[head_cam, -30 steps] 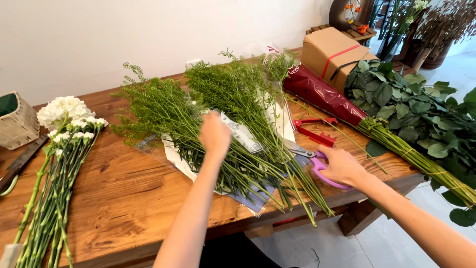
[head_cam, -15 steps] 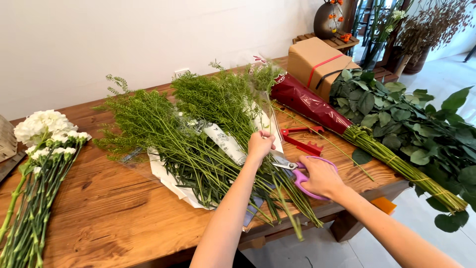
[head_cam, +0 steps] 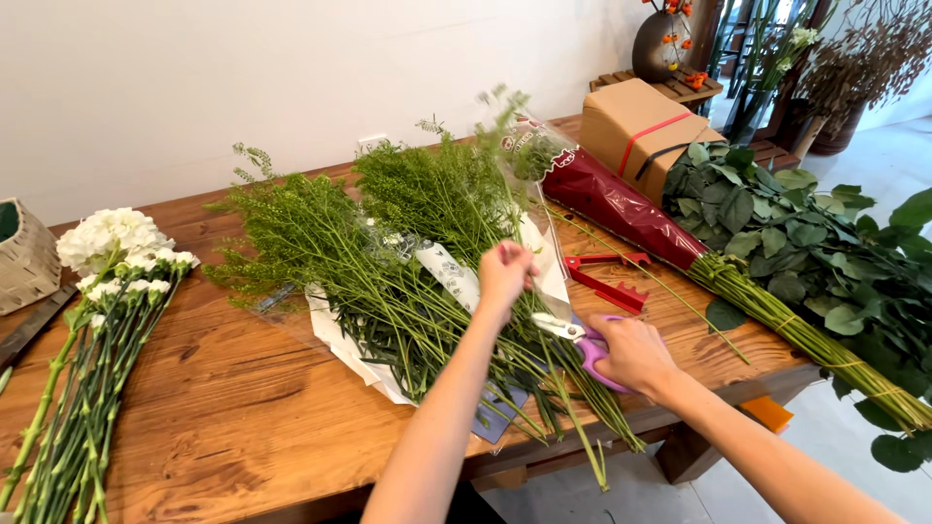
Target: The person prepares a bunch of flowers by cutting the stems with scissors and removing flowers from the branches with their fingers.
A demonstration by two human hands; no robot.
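Two feathery green stem bundles (head_cam: 388, 272), thin-stalked, spread on white wrapping paper mid-surface (head_cam: 223, 408). Left hand (head_cam: 505, 274) clenched above the bundles, seemingly pinching clear wrap. Right hand (head_cam: 633, 354) gripping purple-handled scissors (head_cam: 573, 338) just right of the bundles. One red tool (head_cam: 607, 277) beyond the scissors.

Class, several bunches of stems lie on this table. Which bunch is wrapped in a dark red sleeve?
The bunch in the dark red sleeve beside the cardboard box. The white flowers and broad-leaved bunch are unwrapped.
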